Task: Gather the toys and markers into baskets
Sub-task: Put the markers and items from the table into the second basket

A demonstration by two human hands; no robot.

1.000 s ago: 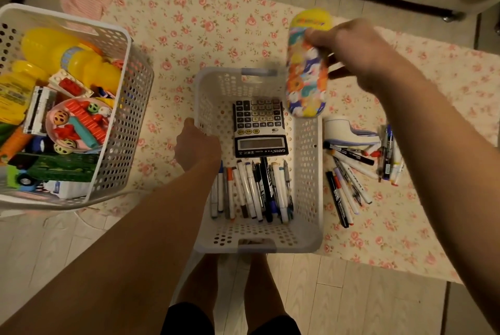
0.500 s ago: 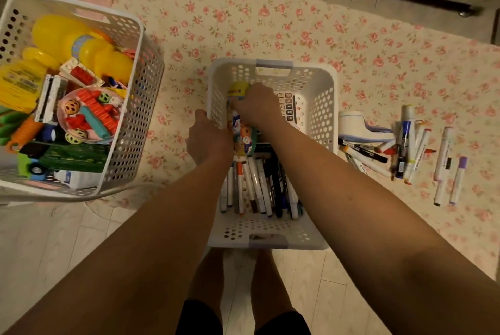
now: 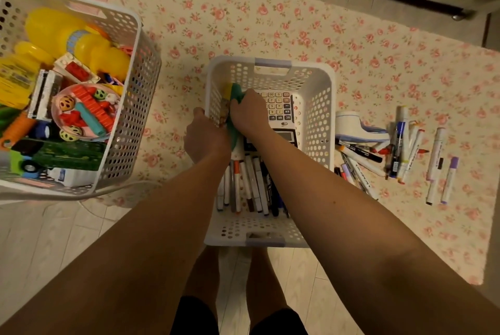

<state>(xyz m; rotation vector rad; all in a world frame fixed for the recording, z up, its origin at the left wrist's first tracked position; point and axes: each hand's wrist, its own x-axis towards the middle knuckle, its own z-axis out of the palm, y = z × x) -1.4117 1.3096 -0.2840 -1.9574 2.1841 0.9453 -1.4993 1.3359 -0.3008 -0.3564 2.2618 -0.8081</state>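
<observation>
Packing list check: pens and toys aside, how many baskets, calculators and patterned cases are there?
Baskets: 2 (toy basket, marker basket)
Calculator: 1
Patterned case: 1
Total: 4

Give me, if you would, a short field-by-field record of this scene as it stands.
left hand: grips the left wall of the middle basket
right hand: holds the patterned case inside it, by that wall
also inside: calculator, markers
toy basket: at left, full
loose markers: on the floral mat, right of middle basket
</observation>
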